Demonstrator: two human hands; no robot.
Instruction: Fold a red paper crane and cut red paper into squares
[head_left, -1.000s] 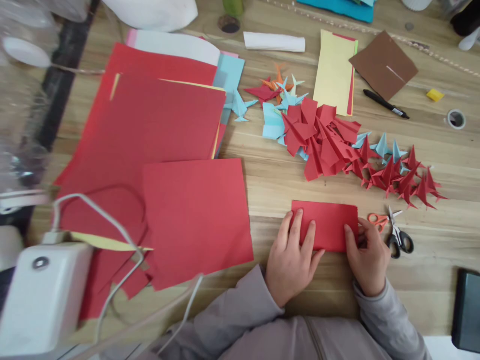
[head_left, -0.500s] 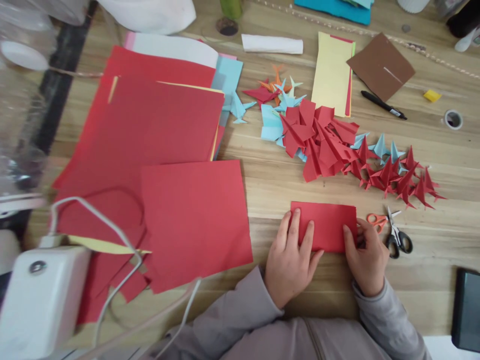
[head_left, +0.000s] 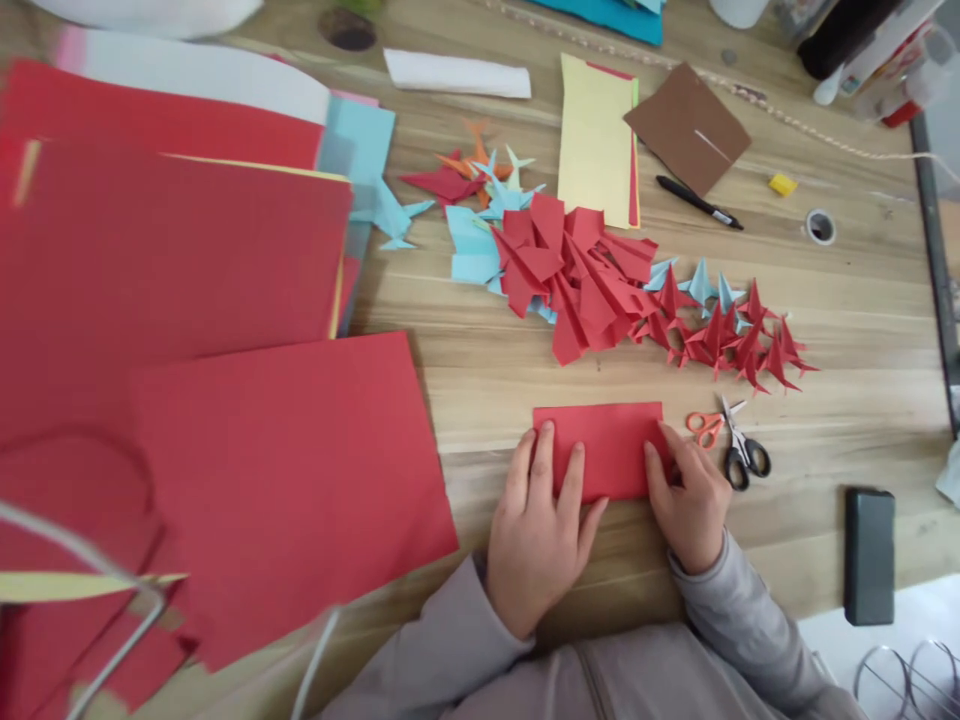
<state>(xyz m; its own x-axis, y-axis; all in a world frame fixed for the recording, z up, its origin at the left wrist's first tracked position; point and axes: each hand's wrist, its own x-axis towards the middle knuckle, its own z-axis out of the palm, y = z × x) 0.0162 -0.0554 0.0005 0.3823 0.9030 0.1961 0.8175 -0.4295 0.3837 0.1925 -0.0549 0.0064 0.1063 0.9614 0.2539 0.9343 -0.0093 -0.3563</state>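
Left hand (head_left: 540,530), fingers spread, lies on the flat red paper rectangle (head_left: 609,450) on the wooden table (head_left: 472,385); half-curled right hand (head_left: 690,500) at its right end, grip unclear. Looks like creasing, needing steady pressure next. Right of the rectangle, black-handled metal scissors (head_left: 738,443); beyond it, folded red paper pieces (head_left: 581,270).
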